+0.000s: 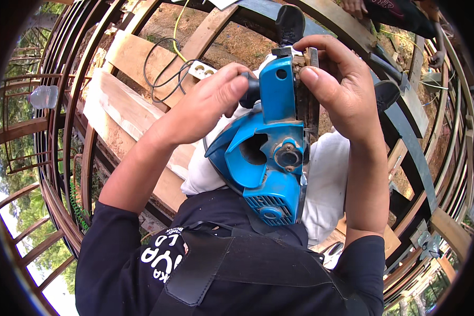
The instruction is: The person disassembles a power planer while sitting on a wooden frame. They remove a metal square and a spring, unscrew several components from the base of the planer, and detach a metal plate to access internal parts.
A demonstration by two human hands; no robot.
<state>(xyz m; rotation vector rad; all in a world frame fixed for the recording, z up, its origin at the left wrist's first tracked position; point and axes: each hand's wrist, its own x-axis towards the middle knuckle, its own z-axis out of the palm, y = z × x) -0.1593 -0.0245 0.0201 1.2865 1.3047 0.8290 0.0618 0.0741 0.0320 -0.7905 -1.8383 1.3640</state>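
A blue electric hand planer (279, 108) rests on its side against my lap, its vented motor end toward my body. My left hand (203, 105) is closed around the planer's black front knob (252, 90). At the far end, my right hand (347, 87) curls with thumb and forefinger on the edge of the planer's worn base plate (310, 100). The palm side of the right hand's other fingers is hidden. A dark round opening and a screwed round cover show on the planer's body.
Wide wooden boards (126, 105) lie to the left. A white power strip (199, 69) with a black cord (155, 79) and a yellow cable (178, 45) sits beyond my left hand. Another person (400, 16) is at the far right. A clear plastic container (43, 97) stands at the left.
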